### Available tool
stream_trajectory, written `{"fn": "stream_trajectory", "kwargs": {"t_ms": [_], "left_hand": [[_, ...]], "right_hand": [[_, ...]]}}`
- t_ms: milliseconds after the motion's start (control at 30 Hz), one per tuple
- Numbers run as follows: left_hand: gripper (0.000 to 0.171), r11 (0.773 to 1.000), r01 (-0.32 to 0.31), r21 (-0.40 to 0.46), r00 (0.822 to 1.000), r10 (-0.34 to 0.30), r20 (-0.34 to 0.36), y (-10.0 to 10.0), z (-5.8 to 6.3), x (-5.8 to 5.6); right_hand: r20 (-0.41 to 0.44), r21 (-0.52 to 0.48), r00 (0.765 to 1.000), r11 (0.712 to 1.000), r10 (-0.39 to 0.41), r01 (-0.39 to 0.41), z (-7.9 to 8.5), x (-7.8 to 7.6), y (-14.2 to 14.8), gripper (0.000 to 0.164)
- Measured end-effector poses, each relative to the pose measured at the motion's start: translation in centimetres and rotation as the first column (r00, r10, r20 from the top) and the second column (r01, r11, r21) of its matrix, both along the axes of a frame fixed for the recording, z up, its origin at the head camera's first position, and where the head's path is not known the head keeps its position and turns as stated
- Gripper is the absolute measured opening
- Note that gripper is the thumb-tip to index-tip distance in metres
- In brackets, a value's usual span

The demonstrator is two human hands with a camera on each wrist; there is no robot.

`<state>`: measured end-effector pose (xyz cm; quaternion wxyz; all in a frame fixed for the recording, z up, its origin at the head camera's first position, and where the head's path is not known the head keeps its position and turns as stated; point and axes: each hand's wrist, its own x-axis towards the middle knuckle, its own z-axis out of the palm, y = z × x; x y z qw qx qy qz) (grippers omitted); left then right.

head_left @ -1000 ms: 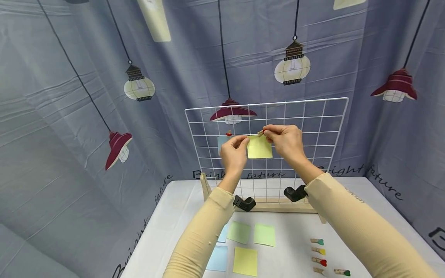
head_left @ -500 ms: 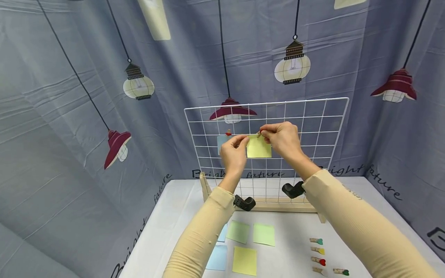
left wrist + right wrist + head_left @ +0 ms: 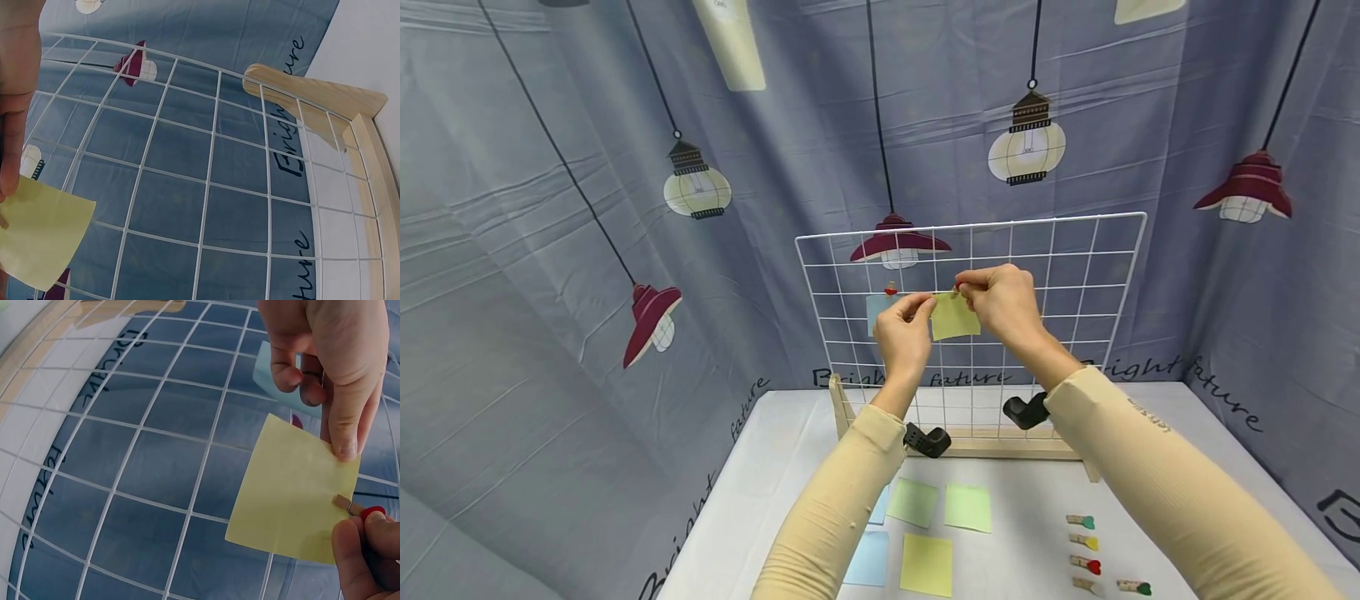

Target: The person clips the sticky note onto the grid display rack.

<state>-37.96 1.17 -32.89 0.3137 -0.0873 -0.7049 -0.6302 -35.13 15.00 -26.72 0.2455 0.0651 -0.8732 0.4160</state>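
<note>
Thumb and fingers of my left hand [image 3: 904, 333] pinch the upper left corner of a yellow sticky note [image 3: 955, 320], held up against the white wire grid [image 3: 1000, 223]. At the note's top edge my right hand [image 3: 1006, 307] pinches a small wooden clothespin [image 3: 349, 504] with a red heart on its end. In the right wrist view the clothespin's wooden tip overlaps the yellow note. Just left of it, a blue sticky note [image 3: 878, 308] hangs on the grid under a red-topped clothespin [image 3: 891, 289], partly hidden by my left hand.
On the white table [image 3: 760, 483] lie green notes [image 3: 967, 507], another yellow note [image 3: 927, 565] and blue notes [image 3: 867, 558]. Several heart-topped clothespins [image 3: 1086, 566] lie at the right. The grid stands in a wooden base [image 3: 1011, 447], with a lamp-print curtain [image 3: 737, 275] behind.
My right hand has shifted slightly left with the clothespin, along the yellow note's top edge. The note has turned a little and its lower edge now curves. My left hand stays in place.
</note>
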Motion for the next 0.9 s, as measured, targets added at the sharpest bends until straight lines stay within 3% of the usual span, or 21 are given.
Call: {"fn": "stream_trajectory", "kwargs": {"t_ms": [200, 367, 900], "left_hand": [[0.007, 1.0, 0.0, -0.001, 1.0, 0.0, 0.004, 0.0, -0.1, -0.1], [0.009, 1.0, -0.019, -0.02, 1.0, 0.019, 0.006, -0.1, -0.1, -0.1], [0.009, 0.999, -0.029, -0.033, 0.999, 0.029, 0.013, -0.2, -0.2, -0.3]], "right_hand": [[-0.05, 0.036, 0.998, 0.999, -0.022, 0.024, -0.5, 0.2, -0.3, 0.028], [-0.098, 0.01, 0.995, 1.0, -0.022, 0.024, -0.8, 0.0, -0.5, 0.023], [-0.132, -0.027, 0.991, 1.0, -0.009, 0.005, -1.2, 0.1, -0.5, 0.024]]}}
